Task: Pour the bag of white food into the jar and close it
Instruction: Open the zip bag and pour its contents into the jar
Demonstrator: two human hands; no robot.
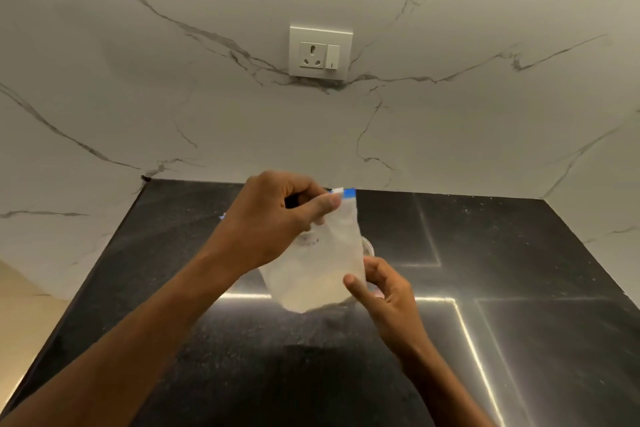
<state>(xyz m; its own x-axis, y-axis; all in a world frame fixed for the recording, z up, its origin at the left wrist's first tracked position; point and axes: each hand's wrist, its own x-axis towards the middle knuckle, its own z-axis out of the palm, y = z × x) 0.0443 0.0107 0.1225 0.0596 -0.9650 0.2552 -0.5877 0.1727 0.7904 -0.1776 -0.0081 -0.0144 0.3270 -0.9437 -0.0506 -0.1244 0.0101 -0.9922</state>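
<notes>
Bag (317, 263) of white food hangs between my two hands above the black counter (519, 288).

My left hand (273, 218) pinches its blue-edged top corner; my right hand (384, 291) grips the lower right side, fingers behind it. A jar rim (367, 246) peeks out just beyond my right hand, mostly hidden by the bag. Past my hands, marble wall (450, 132) with a socket (320, 53); open counter lies right of them.

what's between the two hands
The bag of white food: left hand pinches its top, right hand holds its lower edge, in the head view.
</notes>
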